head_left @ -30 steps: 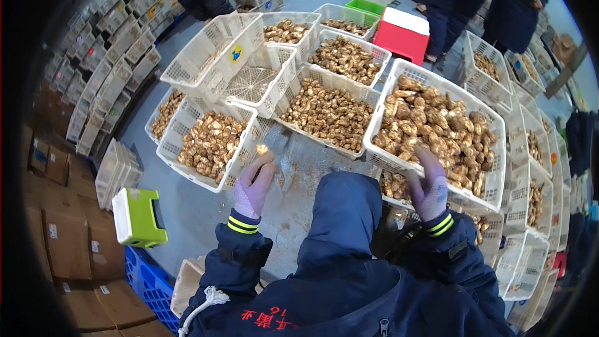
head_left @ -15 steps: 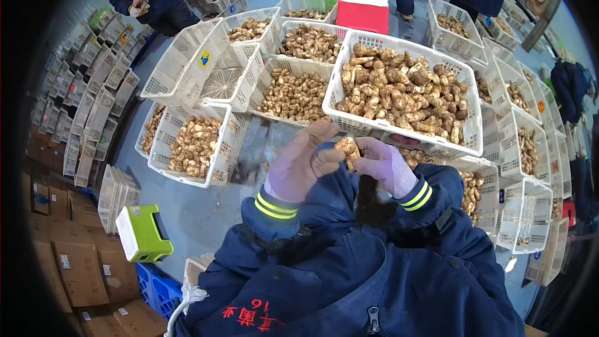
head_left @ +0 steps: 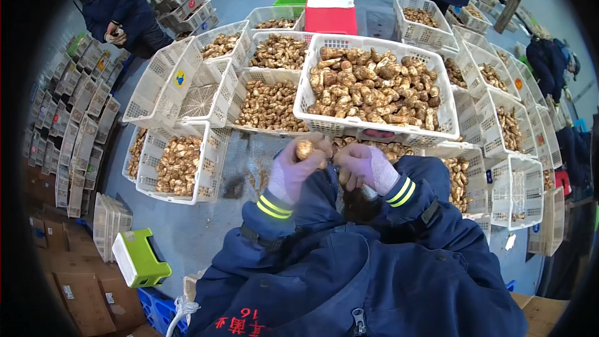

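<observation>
My left hand (head_left: 297, 168), in a pale purple glove, is closed around a brown-and-white mushroom (head_left: 304, 148) that shows above its fingers. Close beside it, my right hand (head_left: 365, 165), gloved alike, has its fingers curled inward; whatever they hold, if anything, is hidden and smeared by motion. Both hands are above my lap, just in front of a large white crate (head_left: 458, 126) heaped with mushrooms (head_left: 374, 87). More mushrooms (head_left: 380, 148) lie below that crate's near edge, partly hidden by my right hand.
Left of the big crate stand a crate of smaller mushrooms (head_left: 268, 103) and a crate (head_left: 211, 171) nearer me. A red box with a white lid (head_left: 331, 15) is behind. A green stool (head_left: 142, 257) stands at lower left. Mushroom crates (head_left: 508, 128) line the right; people stand farther back.
My left hand has turned and now holds the mushroom, which earlier was between both hands. My right hand has moved slightly left and its fingers have curled. The whole view has shifted.
</observation>
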The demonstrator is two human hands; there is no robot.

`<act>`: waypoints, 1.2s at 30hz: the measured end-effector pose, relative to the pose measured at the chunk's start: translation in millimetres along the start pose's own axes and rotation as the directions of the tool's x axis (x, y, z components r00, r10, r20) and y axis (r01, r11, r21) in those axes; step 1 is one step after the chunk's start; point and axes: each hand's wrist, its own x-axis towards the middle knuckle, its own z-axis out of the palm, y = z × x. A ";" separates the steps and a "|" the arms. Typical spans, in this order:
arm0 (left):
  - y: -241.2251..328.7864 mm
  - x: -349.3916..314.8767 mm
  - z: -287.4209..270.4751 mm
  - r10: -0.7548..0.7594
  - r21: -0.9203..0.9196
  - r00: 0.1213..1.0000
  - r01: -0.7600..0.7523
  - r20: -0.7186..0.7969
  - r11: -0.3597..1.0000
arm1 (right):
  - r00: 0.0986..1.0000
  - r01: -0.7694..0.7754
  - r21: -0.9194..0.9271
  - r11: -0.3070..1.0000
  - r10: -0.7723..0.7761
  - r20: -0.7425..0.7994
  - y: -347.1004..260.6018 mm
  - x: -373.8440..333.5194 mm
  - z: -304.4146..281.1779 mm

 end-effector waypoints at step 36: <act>-24.9 96.1 -26.8 -0.261 -0.197 0.954 0.231 -0.144 0.953 | 0.939 0.064 -0.998 -0.026 -0.338 0.069 -1.2 177.5 -134.4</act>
